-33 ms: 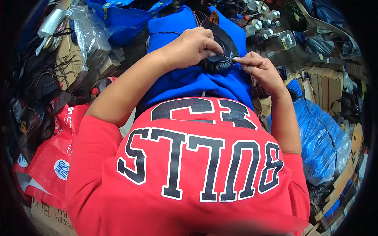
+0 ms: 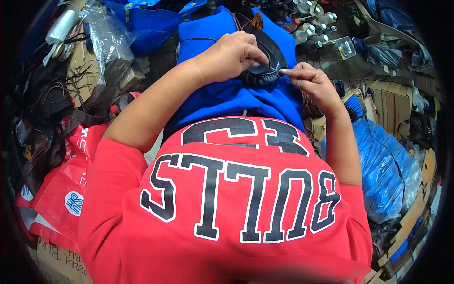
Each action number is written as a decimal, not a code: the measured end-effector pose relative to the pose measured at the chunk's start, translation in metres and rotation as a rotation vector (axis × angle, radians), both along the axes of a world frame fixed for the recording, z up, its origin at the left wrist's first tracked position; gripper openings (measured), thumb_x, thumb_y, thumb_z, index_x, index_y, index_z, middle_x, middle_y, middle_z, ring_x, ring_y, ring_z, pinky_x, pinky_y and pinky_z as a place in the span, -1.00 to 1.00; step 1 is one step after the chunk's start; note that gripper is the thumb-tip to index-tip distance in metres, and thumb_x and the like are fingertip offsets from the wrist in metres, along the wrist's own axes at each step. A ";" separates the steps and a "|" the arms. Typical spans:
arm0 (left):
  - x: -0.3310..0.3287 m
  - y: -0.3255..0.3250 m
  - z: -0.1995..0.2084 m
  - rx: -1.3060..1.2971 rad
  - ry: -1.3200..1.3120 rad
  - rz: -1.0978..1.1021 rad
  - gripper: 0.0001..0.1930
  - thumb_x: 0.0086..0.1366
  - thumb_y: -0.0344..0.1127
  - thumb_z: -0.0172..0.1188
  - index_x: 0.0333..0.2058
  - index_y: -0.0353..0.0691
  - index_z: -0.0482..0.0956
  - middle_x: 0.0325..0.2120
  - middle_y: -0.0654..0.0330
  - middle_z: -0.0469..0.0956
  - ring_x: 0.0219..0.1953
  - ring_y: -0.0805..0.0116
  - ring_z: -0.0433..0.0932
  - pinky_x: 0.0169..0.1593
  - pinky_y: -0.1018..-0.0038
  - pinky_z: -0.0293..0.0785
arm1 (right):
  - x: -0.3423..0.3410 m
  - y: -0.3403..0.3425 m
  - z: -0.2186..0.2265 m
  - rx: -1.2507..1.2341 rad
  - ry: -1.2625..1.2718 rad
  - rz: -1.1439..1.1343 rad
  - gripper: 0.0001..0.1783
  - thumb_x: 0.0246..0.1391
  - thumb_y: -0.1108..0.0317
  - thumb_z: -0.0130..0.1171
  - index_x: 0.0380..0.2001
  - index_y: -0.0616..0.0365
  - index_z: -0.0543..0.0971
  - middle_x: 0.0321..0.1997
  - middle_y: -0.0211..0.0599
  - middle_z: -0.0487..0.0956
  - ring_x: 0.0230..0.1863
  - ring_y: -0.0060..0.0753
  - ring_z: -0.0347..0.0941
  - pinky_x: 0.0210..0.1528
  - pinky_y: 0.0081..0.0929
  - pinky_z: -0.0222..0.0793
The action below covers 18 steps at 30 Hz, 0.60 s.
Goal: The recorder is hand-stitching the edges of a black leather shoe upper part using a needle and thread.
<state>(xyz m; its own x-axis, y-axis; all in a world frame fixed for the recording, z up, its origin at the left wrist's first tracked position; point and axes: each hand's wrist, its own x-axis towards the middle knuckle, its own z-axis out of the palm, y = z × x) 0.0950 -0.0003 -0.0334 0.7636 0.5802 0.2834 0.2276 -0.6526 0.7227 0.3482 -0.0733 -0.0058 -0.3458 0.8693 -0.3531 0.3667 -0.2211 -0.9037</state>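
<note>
Both hands work close together at the top of the view, over a black shoe piece (image 2: 272, 47) that lies on the blue cloth (image 2: 208, 108) covering the person's lap. The piece has a curved outline, with a gathered, ribbed edge on the side nearer the body, and a small brown tab (image 2: 257, 21) shows beside its far end.

The left hand (image 2: 231, 56) reaches over the piece from its left side, knuckles up. Its grip is closed, the fingers bent and their tips drawn together above the inner part of the piece; whatever thin thing may be between them is too small to tell. The right hand (image 2: 314, 83) comes in from the other side, thumb and forefinger pinching the piece at its gathered edge, just beside the left fingertips.

The person wears a red shirt (image 2: 116, 194) with dark lettering. To the left lie a red bag (image 2: 56, 199) and clear plastic wrapping (image 2: 113, 40); a blue bag (image 2: 146, 26) lies beyond the lap. To the right are clear bottles (image 2: 326, 18), a stack of cardboard (image 2: 390, 102) and a blue plastic bundle (image 2: 378, 165).
</note>
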 end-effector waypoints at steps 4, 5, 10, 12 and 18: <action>0.005 0.004 0.002 0.032 0.011 -0.016 -0.83 0.02 -0.50 0.25 -0.37 -0.12 0.66 -0.53 0.18 0.40 -0.36 0.20 0.40 -0.27 0.36 0.37 | 0.000 0.002 0.002 -0.016 0.018 -0.002 -0.70 0.02 0.46 0.16 -0.12 0.08 0.62 -0.37 -0.52 0.38 -0.29 -0.66 0.28 -0.17 -0.71 0.22; 0.007 0.005 0.003 0.036 0.026 -0.010 -0.83 0.02 -0.50 0.25 -0.37 -0.12 0.66 -0.53 0.18 0.40 -0.36 0.20 0.40 -0.27 0.36 0.37 | 0.000 0.003 0.002 -0.027 0.019 0.009 -0.70 0.02 0.46 0.16 -0.12 0.08 0.62 -0.37 -0.52 0.38 -0.29 -0.66 0.28 -0.17 -0.71 0.22; 0.013 -0.004 0.008 0.026 0.037 -0.029 -0.83 -0.01 -0.50 0.27 -0.39 -0.14 0.66 -0.54 0.16 0.45 -0.35 0.18 0.44 -0.26 0.36 0.39 | -0.001 -0.002 0.000 -0.024 0.000 -0.003 -0.69 0.00 0.46 0.17 -0.13 0.09 0.62 -0.35 -0.51 0.41 -0.26 -0.64 0.31 -0.15 -0.68 0.24; 0.011 -0.010 0.008 -0.020 0.018 -0.002 -0.83 -0.02 -0.50 0.27 -0.39 -0.14 0.66 -0.53 0.16 0.48 -0.35 0.18 0.45 -0.25 0.38 0.40 | -0.003 -0.006 0.001 0.018 -0.020 0.000 -0.69 0.00 0.45 0.18 -0.12 0.10 0.61 -0.33 -0.50 0.43 -0.25 -0.64 0.32 -0.14 -0.67 0.24; 0.001 -0.014 0.003 -0.046 -0.050 0.148 -0.81 -0.06 -0.48 0.31 -0.38 -0.16 0.65 -0.46 0.18 0.58 -0.36 0.24 0.50 -0.23 0.42 0.43 | -0.014 -0.013 0.001 -0.084 0.100 -0.171 -0.65 0.00 0.42 0.23 -0.07 0.15 0.58 -0.24 -0.46 0.53 -0.22 -0.66 0.37 -0.10 -0.67 0.29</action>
<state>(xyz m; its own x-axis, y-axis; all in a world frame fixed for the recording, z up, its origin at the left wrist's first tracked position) 0.0958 -0.0140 -0.0308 0.6548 0.6983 0.2892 0.2818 -0.5806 0.7638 0.3344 -0.0864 -0.0051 -0.2323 0.8874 -0.3982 0.2268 -0.3487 -0.9094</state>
